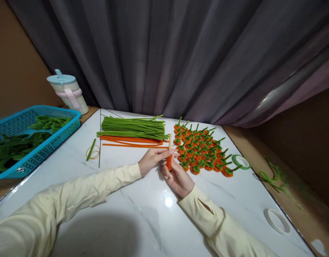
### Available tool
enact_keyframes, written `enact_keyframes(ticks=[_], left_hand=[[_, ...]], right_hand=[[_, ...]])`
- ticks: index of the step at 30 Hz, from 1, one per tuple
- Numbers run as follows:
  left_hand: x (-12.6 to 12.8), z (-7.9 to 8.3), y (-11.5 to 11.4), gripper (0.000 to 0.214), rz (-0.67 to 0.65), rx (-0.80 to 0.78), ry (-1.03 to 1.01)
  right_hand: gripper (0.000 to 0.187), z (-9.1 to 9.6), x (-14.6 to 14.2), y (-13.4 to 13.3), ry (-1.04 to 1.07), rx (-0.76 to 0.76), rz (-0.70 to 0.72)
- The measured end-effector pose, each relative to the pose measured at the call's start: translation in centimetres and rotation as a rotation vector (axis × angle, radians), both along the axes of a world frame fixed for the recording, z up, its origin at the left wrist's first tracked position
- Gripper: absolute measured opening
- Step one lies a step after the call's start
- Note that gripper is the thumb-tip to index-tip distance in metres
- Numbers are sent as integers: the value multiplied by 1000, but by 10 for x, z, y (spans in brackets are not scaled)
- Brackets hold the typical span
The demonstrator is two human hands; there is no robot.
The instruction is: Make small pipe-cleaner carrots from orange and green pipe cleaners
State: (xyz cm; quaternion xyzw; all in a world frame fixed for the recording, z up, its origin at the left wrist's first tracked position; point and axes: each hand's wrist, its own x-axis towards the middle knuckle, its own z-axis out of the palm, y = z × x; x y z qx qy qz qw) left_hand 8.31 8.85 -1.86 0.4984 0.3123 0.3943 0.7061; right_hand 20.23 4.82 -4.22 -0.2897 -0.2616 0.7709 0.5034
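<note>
Between my two hands, a thin wooden stick [170,141] stands nearly upright, with an orange pipe cleaner [169,163] coiled around its lower part. My left hand [153,160] pinches at the top of the orange coil. My right hand [179,175] has its fingers closed around the coil from the right and below. Just beyond my hands lie a pile of green pipe cleaners [133,127] and a few straight orange pipe cleaners [132,141]. To the right, several finished orange pieces with green stems [199,150] sit in rows. My fingers hide part of the coil.
A blue basket [46,150] of green pieces stands left, with a lidded cup [69,91] behind it. Rubber bands [92,152] and a short green pipe cleaner [91,150] lie nearby. On the right are green tape [241,162] and a white tape roll [277,221]. A grey curtain [153,53] hangs behind.
</note>
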Motion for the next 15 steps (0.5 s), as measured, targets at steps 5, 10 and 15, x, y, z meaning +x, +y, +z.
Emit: enact_keyframes(ticks=[5, 10, 15], left_hand=[[0, 0, -1, 40, 0, 51, 55], [0, -3, -2, 46, -2, 88, 100], [0, 0, -3, 40, 30, 158, 112]], right_hand=[[28, 0, 0, 0, -17, -5, -5], [33, 0, -1, -1, -2, 9, -5], [33, 1, -1, -2, 6, 25, 0]])
